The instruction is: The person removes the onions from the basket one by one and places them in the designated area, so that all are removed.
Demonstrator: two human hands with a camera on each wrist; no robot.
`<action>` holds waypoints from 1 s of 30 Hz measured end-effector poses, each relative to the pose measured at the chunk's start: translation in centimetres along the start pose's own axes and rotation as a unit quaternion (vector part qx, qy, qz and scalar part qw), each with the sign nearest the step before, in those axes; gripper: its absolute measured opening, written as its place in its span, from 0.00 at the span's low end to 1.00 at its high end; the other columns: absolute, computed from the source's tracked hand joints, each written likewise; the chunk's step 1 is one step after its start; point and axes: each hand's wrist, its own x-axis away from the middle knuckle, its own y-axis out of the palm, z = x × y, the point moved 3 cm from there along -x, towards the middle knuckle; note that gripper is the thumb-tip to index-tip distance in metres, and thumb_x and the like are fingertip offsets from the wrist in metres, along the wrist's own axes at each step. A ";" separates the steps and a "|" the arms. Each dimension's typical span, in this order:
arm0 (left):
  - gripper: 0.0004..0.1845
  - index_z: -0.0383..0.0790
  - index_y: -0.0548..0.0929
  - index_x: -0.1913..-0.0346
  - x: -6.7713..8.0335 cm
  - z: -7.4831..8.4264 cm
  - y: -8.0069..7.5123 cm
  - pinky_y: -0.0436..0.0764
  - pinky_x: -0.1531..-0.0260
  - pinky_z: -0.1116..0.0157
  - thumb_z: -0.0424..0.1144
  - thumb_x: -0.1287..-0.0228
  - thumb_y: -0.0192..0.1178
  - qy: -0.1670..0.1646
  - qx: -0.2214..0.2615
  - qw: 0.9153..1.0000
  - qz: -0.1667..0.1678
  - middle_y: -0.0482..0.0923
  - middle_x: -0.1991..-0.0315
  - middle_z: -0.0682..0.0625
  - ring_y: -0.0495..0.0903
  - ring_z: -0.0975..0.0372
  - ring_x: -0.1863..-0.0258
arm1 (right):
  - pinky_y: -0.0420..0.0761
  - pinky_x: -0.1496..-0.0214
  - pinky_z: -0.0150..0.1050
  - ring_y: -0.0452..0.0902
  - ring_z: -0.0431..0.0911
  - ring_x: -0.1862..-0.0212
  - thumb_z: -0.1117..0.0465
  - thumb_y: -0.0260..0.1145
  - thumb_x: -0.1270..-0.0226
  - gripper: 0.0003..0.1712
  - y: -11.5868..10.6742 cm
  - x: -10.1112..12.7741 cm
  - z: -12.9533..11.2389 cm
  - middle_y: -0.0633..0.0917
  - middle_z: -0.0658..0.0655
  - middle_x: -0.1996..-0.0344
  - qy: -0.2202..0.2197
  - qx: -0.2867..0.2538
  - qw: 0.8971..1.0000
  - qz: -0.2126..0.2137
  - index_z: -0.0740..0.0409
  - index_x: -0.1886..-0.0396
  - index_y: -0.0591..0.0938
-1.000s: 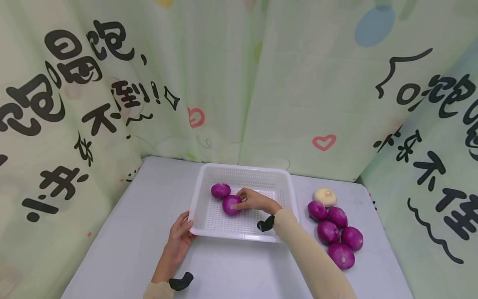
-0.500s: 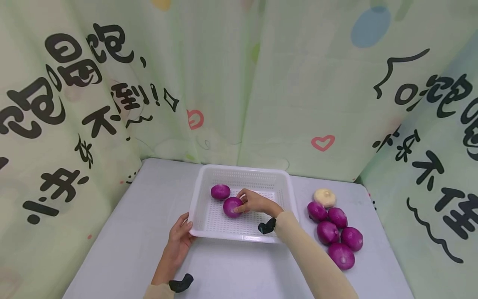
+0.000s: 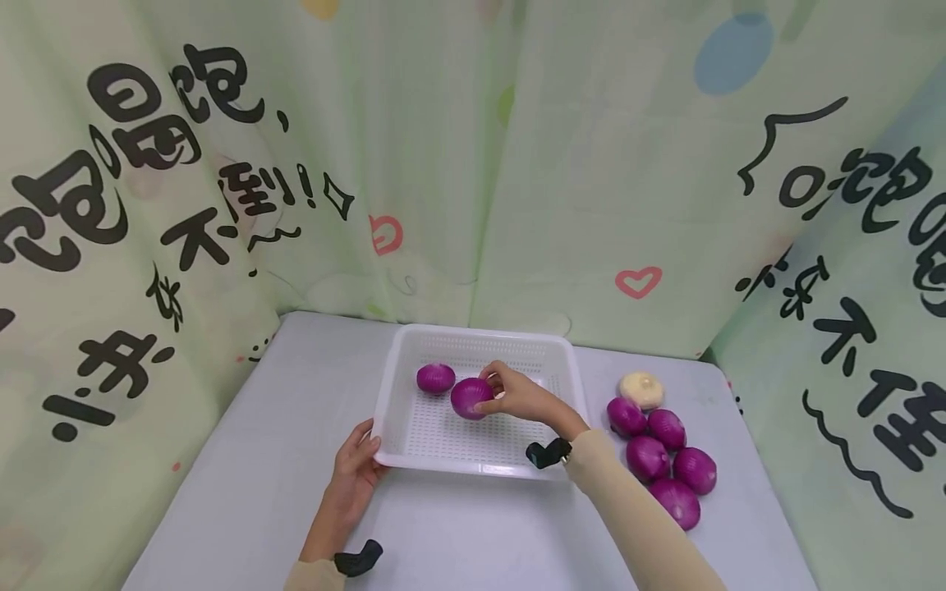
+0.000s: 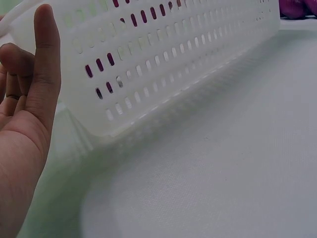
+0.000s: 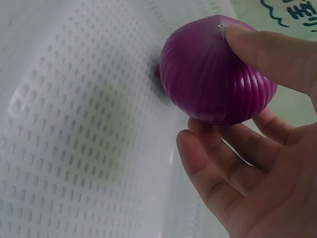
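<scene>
My right hand (image 3: 525,400) holds a purple onion (image 3: 470,398) between thumb and fingers, over the inside of a white perforated plastic basket (image 3: 473,469). In the right wrist view the thumb lies on the top of the onion (image 5: 213,74) and the fingertips are under it. A second purple onion (image 3: 436,379) lies in the basket, just left of the held one. At the basket's front left corner my left hand (image 3: 356,468) grips the rim. The left wrist view shows its thumb along the basket's outer wall (image 4: 148,64).
Right of the basket, several purple onions (image 3: 695,471) lie in a cluster on the white table (image 3: 458,533). A pale, cream-coloured bulb (image 3: 641,391) sits behind them. A printed curtain (image 3: 443,164) hangs along the table's back and sides.
My right hand has moved up and to the right in the head view, carrying the onion away from the basket floor. My left hand stays on the corner.
</scene>
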 end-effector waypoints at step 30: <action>0.23 0.42 0.66 0.26 -0.2 -0.3 0.1 0.86 0.46 0.64 0.38 0.20 0.52 -0.022 0.008 1.000 0.017 0.69 0.26 0.39 0.81 0.49 0.37 | 0.82 0.45 0.27 0.74 0.46 0.36 0.56 0.68 0.25 0.39 -3.7 9.3 0.9 0.73 0.64 0.29 0.025 -0.215 0.945 0.247 0.54 0.24 0.58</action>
